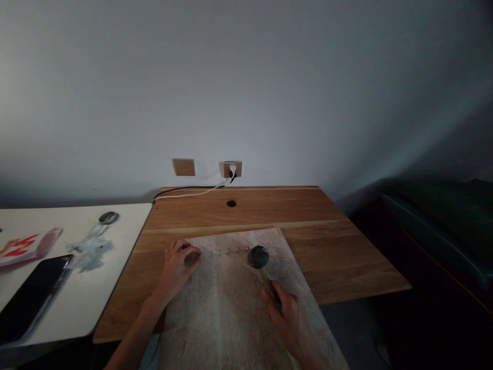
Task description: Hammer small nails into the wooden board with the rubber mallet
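Note:
A worn, pale wooden board [227,308] lies in front of me with a row of small shiny nails [228,251] standing near its far edge. At the left end of that row, my left hand [179,264] is closed in a pinch by the board's far left corner. Between its fingertips a tiny nail [200,253] barely shows. My right hand [287,313] is wrapped round the handle of a mallet [258,257] with a dark round head. That head is over the right part of the row and hides some of the board there.
Beneath the board is a wooden table [308,205] with a cable hole [231,204]. A white table [103,288] adjoins it on the left, holding a phone [33,295], a tape roll [109,218], crumpled plastic [92,249] and a red-and-white packet [29,247]. Cables [188,194] run to a wall socket [232,169].

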Demonstrator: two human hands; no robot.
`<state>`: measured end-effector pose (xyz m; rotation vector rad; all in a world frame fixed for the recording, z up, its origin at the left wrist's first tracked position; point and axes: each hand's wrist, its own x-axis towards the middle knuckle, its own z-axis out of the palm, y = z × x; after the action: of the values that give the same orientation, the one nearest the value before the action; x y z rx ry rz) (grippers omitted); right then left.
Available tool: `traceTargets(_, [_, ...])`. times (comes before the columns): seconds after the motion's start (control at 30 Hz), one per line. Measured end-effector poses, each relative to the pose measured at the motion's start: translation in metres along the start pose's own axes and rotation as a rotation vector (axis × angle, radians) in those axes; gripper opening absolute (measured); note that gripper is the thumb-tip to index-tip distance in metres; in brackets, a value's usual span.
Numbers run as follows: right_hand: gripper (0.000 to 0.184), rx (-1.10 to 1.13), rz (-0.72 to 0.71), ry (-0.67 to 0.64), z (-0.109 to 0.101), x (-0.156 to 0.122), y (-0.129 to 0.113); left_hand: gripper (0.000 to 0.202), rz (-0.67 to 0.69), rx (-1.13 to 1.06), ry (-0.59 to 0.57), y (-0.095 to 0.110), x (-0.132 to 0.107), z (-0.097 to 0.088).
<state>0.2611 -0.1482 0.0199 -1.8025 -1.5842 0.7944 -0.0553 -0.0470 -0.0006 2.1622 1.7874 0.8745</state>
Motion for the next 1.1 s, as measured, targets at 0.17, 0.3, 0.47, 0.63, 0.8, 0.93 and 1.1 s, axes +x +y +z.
traceTargets(0.17, [0.050, -0.003, -0.040, -0.027, 0.001, -0.001, 0.001, 0.008, -0.003, 0.021, -0.016, 0.003, -0.001, 0.000])
traceTargets(0.3, [0.047, -0.007, -0.064, -0.051, 0.002, -0.001, -0.013, 0.009, -0.005, 0.027, -0.019, 0.003, -0.001, 0.001])
traceTargets(0.47, [0.037, -0.030, -0.059, -0.185, 0.007, 0.005, -0.043, 0.009, -0.027, 0.027, -0.018, 0.004, 0.000, 0.001])
traceTargets(0.63, [0.025, -0.055, -0.151, -0.257, 0.021, 0.015, -0.071, 0.011, -0.017, 0.004, -0.038, 0.005, 0.000, -0.001])
traceTargets(0.8, [0.021, -0.108, -0.231, -0.260, 0.036, 0.020, -0.092, 0.012, -0.053, -0.015, -0.053, 0.004, 0.000, -0.001])
traceTargets(0.93, [0.021, -0.136, -0.238, -0.267, 0.045, 0.020, -0.100, 0.012, -0.050, -0.011, -0.046, 0.003, 0.000, -0.001])
traceTargets(1.1, [0.022, -0.173, -0.221, -0.260, 0.054, 0.021, -0.101, 0.014, -0.035, -0.019, -0.054, 0.002, -0.002, 0.000])
